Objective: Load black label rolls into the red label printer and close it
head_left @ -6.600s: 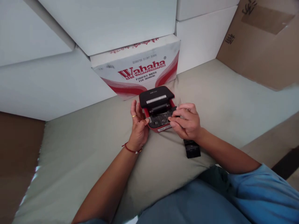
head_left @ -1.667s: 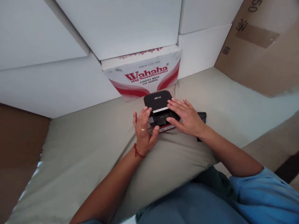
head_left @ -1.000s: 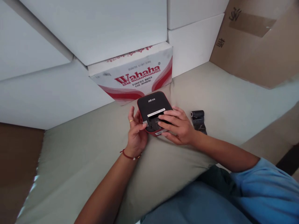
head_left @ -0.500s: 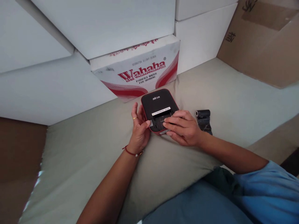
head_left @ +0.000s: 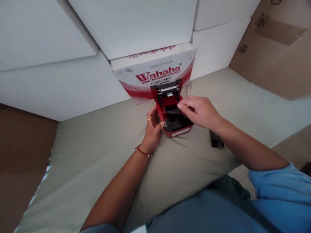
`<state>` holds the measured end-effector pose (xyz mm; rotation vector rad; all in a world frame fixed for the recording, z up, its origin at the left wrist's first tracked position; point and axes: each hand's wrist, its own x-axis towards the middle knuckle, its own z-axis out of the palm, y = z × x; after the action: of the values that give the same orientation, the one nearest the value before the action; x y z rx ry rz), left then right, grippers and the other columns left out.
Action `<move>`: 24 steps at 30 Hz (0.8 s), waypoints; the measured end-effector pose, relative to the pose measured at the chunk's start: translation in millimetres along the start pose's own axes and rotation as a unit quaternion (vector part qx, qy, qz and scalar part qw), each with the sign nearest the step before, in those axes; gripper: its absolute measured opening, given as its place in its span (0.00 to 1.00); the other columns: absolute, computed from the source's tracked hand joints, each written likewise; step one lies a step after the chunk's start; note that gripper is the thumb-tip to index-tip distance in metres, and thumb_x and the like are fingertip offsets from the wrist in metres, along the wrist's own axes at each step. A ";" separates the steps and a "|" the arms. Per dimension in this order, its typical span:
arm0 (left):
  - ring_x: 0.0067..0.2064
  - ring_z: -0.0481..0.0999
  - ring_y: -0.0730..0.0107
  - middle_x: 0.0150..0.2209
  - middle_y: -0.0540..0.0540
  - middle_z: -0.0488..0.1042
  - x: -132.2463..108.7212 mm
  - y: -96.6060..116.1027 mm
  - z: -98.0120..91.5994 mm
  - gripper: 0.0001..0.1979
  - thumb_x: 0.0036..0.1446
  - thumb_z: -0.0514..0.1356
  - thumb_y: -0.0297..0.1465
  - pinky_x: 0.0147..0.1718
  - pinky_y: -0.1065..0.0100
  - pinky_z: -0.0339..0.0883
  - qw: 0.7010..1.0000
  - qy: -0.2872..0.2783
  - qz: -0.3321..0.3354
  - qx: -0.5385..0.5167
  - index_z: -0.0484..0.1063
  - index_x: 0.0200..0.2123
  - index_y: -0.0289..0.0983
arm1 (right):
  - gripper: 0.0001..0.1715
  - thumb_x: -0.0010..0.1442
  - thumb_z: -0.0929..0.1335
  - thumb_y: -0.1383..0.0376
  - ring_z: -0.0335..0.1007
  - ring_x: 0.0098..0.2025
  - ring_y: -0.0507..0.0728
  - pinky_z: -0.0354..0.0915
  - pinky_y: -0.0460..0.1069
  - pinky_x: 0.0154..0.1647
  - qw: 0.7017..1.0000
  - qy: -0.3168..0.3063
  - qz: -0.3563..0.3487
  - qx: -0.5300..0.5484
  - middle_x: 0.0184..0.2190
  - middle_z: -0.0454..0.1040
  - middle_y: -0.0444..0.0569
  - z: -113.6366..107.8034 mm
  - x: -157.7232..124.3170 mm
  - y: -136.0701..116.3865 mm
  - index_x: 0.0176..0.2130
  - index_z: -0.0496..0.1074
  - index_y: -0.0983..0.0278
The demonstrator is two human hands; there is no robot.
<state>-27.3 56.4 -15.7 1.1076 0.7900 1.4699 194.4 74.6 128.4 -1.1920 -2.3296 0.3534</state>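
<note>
A small red and black label printer [head_left: 169, 134] rests on the cloth-covered surface with its lid [head_left: 166, 84] raised, showing a roller and metal bar on the lid's underside. Inside the body lies shiny dark film [head_left: 175, 120]. My left hand [head_left: 153, 131] grips the printer's left side, thumb on the front left corner and fingers along the wall. At the right edge of the opening is my right hand [head_left: 200, 111], thumb and fingers pinched together; whatever they hold is hidden. A piece of black film [head_left: 216, 139] lies right of the printer, partly covered by my right forearm.
Directly behind the printer stands a Wahaha water carton [head_left: 157, 69], close to the raised lid. White boxes [head_left: 145, 26] are stacked around it. Brown cardboard boxes stand at the right [head_left: 274, 55] and left [head_left: 26, 155]. Grey-green cloth [head_left: 104, 142] covers the surface.
The printer's lid has swung up, uncovering the red inside and dark film. My right hand has moved from the top to the opening's right edge. My left hand keeps its hold.
</note>
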 end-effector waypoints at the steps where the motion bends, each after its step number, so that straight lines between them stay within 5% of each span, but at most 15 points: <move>1: 0.77 0.62 0.54 0.74 0.45 0.64 0.7 -1.7 -0.4 0.40 0.56 0.76 0.48 0.78 0.48 0.55 1.000 -0.002 0.004 0.002 0.65 0.67 0.54 | 0.19 0.76 0.64 0.61 0.83 0.45 0.61 0.72 0.54 0.46 0.996 -0.059 0.034 -0.057 0.46 0.87 0.54 -2.9 12.1 -2.4 0.47 0.84 0.62; 4: 0.76 0.63 0.54 0.73 0.45 0.65 2.6 -5.6 -1.4 0.40 0.56 0.76 0.49 0.77 0.49 0.56 1.000 -0.003 0.017 0.007 0.64 0.67 0.53 | 0.17 0.71 0.67 0.65 0.83 0.47 0.67 0.70 0.55 0.42 0.956 -0.194 0.076 -0.206 0.49 0.87 0.58 -0.5 44.1 -12.1 0.49 0.85 0.62; 8: 0.76 0.63 0.54 0.73 0.44 0.65 3.7 -8.6 -2.1 0.40 0.57 0.76 0.48 0.77 0.48 0.56 1.000 -0.010 0.024 0.005 0.64 0.67 0.53 | 0.19 0.70 0.65 0.71 0.83 0.50 0.69 0.70 0.55 0.43 0.928 -0.247 0.082 -0.267 0.47 0.87 0.63 14.3 68.5 -25.4 0.49 0.86 0.65; 14: 0.76 0.63 0.54 0.74 0.44 0.64 3.8 -10.1 -0.3 0.42 0.56 0.76 0.49 0.77 0.49 0.55 1.000 -0.013 0.020 -0.001 0.62 0.68 0.52 | 0.23 0.70 0.63 0.74 0.84 0.53 0.70 0.72 0.56 0.45 0.922 -0.266 0.092 -0.265 0.49 0.86 0.69 26.4 77.5 -27.0 0.53 0.84 0.70; 24: 0.74 0.66 0.53 0.71 0.44 0.67 5.9 -12.3 1.9 0.41 0.56 0.76 0.48 0.75 0.48 0.58 0.999 -0.006 0.036 -0.002 0.64 0.67 0.52 | 0.24 0.67 0.69 0.68 0.83 0.53 0.70 0.71 0.55 0.42 0.935 -0.232 0.115 -0.243 0.55 0.85 0.63 17.2 61.0 -18.0 0.61 0.77 0.64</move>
<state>-21.1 64.4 -25.0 1.1499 0.7452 1.5227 142.7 113.5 140.7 -1.7887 -2.7905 0.1446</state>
